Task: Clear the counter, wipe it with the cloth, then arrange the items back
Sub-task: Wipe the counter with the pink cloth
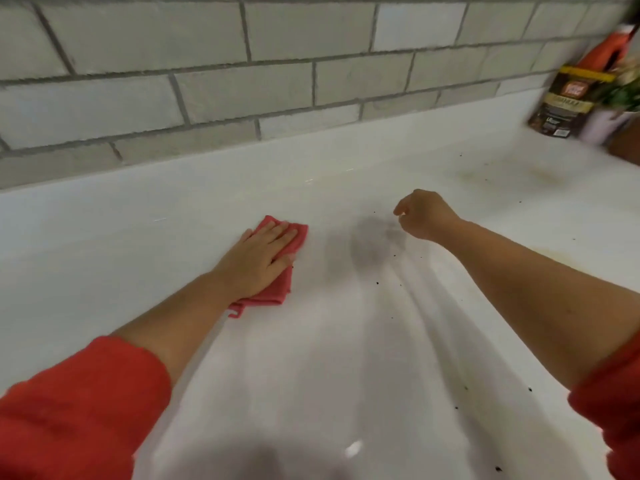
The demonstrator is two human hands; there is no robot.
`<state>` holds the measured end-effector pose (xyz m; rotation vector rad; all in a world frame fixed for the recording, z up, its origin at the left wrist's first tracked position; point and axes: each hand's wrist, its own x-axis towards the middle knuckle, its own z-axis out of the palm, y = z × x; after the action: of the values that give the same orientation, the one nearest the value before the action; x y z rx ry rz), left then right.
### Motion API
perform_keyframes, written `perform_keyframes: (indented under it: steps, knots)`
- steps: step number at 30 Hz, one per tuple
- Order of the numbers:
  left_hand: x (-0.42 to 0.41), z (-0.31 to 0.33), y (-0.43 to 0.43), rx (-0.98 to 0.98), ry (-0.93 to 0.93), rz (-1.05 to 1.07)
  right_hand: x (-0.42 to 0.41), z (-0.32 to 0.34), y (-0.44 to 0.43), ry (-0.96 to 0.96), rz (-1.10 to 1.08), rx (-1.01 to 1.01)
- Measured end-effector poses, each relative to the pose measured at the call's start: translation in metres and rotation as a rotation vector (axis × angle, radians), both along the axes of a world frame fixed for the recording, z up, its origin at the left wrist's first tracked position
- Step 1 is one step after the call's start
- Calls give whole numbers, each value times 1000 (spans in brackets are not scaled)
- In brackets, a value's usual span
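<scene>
Red sleeves (79, 407) frame the bottom corners of the picture as a person leans over a white desk (311, 358), midway through the wiping stage of the job. Dark crumbs (375, 283) dot the lower right and centre of the surface, apparently not yet reached.

At centre left, the left hand (258, 259) lies flat with straight fingers on a folded red cloth (273, 294), pressing it to the desk. A spread palm of that kind looks meant to keep the whole pad in contact. At centre right, the right hand (424, 214) hovers above its own shadow, fingers loosely curled around nothing, seemingly kept clear of the cloth's path.

Further back, a faint yellowish stain (485, 174) marks the desk at right. In the upper right corner, blurred, a brown packet (562, 105), an orange bottle (604, 50) and a potted plant (623, 88) crowd against the grey tiled wall (242, 81), likely parked there so the main stretch can be wiped.
</scene>
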<state>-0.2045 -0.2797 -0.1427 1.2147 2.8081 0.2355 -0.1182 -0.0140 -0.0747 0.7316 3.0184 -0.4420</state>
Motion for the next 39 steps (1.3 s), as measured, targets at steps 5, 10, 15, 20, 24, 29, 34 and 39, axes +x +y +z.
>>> perform_keyframes:
  steps: [5, 10, 15, 20, 24, 29, 34, 39]
  knots:
    - [-15, -3, 45, -30, 29, 396, 40, -5, 12, -335, -93, 125]
    - [13, -2, 70, -46, 16, 365, 51, -8, 9, -468, 13, 177]
    - [90, 2, 69, -41, 53, -24, 49, -10, 7, -476, 23, 192]
    - [63, 3, 28, -67, 14, -118, 50, -9, 16, -480, 23, 162]
    - [-10, -1, 20, -12, 26, 222, 52, -15, 22, -449, 13, 158]
    - [-44, 1, 62, -37, 2, 473, 51, -20, 28, -478, 21, 187]
    - [-13, 2, 113, -9, 33, 251, 49, -19, 26, -490, 12, 191]
    - [57, 0, 118, -37, 39, -133, 52, -19, 25, -447, -8, 168]
